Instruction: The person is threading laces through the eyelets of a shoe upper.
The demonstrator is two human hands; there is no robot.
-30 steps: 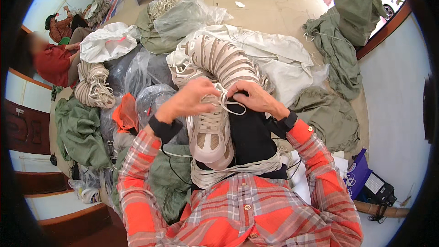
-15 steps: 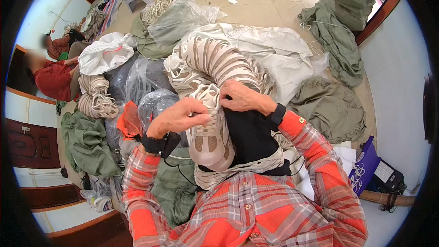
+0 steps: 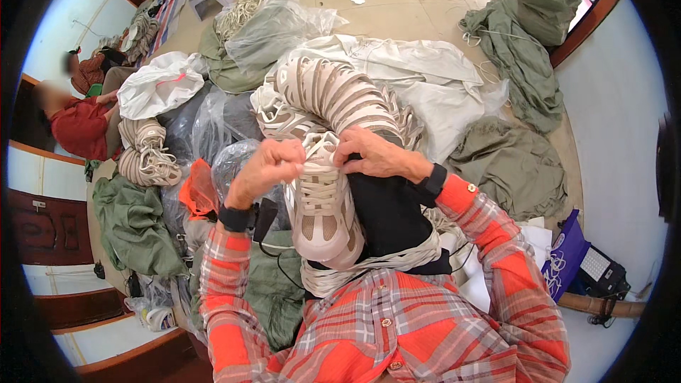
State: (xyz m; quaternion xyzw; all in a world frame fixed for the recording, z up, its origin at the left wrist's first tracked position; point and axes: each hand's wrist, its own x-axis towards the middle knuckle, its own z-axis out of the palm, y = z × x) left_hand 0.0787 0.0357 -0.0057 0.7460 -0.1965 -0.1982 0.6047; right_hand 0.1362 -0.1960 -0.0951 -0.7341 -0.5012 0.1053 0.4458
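A beige and white sneaker upper [image 3: 320, 206] lies on my lap, toe toward me, with pale laces [image 3: 317, 195] crossing its front. My left hand [image 3: 266, 170] is closed in a pinch at the upper's left edge, near its top eyelets; a bit of lace seems to be between the fingertips. On the opposite edge, my right hand [image 3: 377, 156] pinches with thumb and forefinger, its fingers hiding what they grip. A hank of pale laces [image 3: 376, 262] lies across my black-clad lap. Just beyond my hands curves a long row of nested sneaker uppers [image 3: 337, 92].
Clear plastic bags [image 3: 237, 163] and an orange bag [image 3: 200, 188] lie to the left. Green sacks [image 3: 511, 163] and a purple bag [image 3: 565, 252] are on the right. White sheeting [image 3: 425, 78] spreads beyond the uppers. Two people [image 3: 81, 124] sit at the far left.
My left hand has moved left and slightly up, off the middle of the lacing. My right hand has shifted slightly left at the upper's edge.
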